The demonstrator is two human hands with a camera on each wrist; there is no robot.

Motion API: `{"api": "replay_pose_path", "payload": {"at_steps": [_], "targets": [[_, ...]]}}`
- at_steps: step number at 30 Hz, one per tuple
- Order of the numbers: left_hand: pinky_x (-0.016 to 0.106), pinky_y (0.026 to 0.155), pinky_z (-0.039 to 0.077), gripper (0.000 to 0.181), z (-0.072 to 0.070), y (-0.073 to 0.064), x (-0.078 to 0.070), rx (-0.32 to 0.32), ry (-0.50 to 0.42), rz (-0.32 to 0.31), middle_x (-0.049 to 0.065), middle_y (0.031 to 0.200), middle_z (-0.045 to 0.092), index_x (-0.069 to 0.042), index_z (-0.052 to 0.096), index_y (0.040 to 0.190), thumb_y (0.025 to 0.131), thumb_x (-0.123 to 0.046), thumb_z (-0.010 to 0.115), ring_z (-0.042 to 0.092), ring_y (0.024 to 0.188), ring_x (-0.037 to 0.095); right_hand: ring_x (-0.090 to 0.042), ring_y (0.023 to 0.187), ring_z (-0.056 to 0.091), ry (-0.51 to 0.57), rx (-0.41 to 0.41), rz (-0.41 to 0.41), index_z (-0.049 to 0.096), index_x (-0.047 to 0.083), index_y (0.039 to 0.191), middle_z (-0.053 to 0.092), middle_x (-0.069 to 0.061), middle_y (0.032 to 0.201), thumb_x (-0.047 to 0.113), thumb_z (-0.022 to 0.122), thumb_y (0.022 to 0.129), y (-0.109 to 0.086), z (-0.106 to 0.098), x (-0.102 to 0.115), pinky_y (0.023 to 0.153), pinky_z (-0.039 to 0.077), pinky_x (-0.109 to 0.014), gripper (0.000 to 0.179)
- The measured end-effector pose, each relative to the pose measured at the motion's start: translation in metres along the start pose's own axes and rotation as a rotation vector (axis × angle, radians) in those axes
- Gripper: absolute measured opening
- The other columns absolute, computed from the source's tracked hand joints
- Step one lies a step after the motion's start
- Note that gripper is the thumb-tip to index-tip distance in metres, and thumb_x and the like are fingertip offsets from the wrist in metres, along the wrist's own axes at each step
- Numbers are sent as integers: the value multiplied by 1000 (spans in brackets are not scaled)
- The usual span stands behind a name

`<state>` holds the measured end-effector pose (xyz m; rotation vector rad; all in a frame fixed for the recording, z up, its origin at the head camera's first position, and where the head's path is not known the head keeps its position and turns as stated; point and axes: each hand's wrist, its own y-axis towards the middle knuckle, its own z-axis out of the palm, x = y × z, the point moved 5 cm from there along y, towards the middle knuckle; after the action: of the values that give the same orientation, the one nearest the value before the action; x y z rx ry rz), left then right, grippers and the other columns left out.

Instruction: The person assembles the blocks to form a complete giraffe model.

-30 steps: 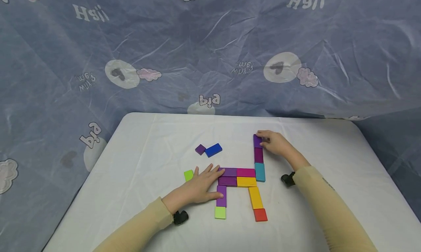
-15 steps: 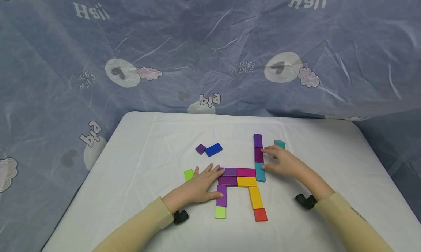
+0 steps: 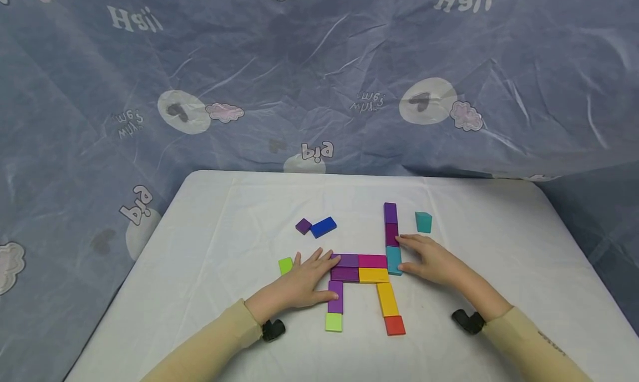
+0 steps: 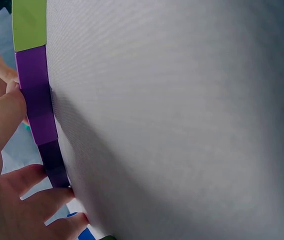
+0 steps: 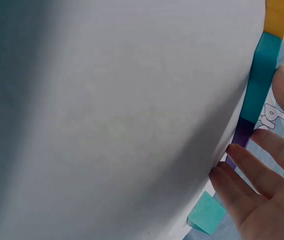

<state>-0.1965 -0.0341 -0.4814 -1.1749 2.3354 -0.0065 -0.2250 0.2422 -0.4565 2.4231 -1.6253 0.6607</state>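
Back toward the table's near edge, the right hand [image 3: 434, 260] has slid; its fingers, loosely extended and released, touch the right edges of a flat teal rectangular block [image 3: 394, 259] and a plum rectangular block [image 3: 391, 234]. Room remains between these and the white-covered table's [image 3: 224, 210] far edge. A small teal block [image 3: 424, 223] lies uncovered. Spread, ungripping, the left hand [image 3: 302, 282] touches a flat violet rectangular block [image 3: 336, 297], partly hiding a lime-green block [image 3: 285, 265].

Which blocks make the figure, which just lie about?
Figure: red block, pink block, yellow blocks, long teal block, joined purple blocks, lower green block.

Likely loose: blue block, small purple block, small teal block, upper green block (partly hidden, unsure).
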Motion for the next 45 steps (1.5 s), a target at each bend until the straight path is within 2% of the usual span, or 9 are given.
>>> {"api": "replay_pose_path", "payload": {"at_steps": [18,21,24,27,30,33,36,40,45], "targets": [[66,117,16,79,-9,4,-5,-16,1,6,8,162,28,-18,28,156,93,-55,58,21,152,28,-45,134,42,1,-8,29,49,4,144,48,-24,146,30,73,88,-7,-3,-4,106,38,-63,67],[55,117,29,73,-20,7,-4,-93,1,3,11,157,39,-12,37,152,95,-51,59,35,146,28,-45,134,42,4,-13,23,49,4,144,49,-23,146,30,73,88,-7,-3,-5,107,38,-62,66],[45,107,45,57,-36,15,0,-239,20,-13,13,140,55,-7,51,140,95,-40,64,53,130,27,-44,134,42,6,-13,18,49,4,144,49,-23,146,31,73,88,-7,-2,-7,107,38,-62,67],[41,96,52,42,-54,27,7,-376,41,-53,12,123,62,-5,61,127,94,-30,68,61,114,27,-44,134,43,7,-12,17,49,5,144,50,-22,146,32,73,88,-6,-1,-8,107,39,-61,67],[41,92,54,38,-65,40,16,-435,54,-100,13,118,65,-3,64,122,91,-24,72,63,108,28,-44,134,43,15,-14,6,50,4,144,50,-23,145,32,73,88,-6,0,-8,106,39,-61,67],[40,91,53,41,-69,52,23,-425,81,-141,12,117,67,-4,65,122,88,-25,75,62,106,29,-44,134,43,22,-14,-14,50,3,143,50,-23,145,32,73,88,-5,1,-6,107,39,-60,66],[40,92,53,44,-68,62,28,-372,116,-174,13,119,68,-4,65,123,87,-27,76,62,108,29,-44,134,44,26,-13,-22,50,3,143,50,-23,145,33,73,88,-5,1,-4,107,39,-60,66],[41,93,54,45,-65,72,28,-302,160,-186,15,119,68,-5,64,125,87,-24,76,63,110,29,-44,134,44,24,-16,-19,50,3,143,50,-22,145,32,73,88,-5,1,-4,107,40,-60,67],[41,89,55,41,-69,82,26,-278,181,-186,17,113,69,-3,63,124,86,-17,75,67,104,29,-43,134,44,23,-12,-3,49,4,144,50,-22,146,32,74,88,-5,2,-5,106,40,-59,67]]}}
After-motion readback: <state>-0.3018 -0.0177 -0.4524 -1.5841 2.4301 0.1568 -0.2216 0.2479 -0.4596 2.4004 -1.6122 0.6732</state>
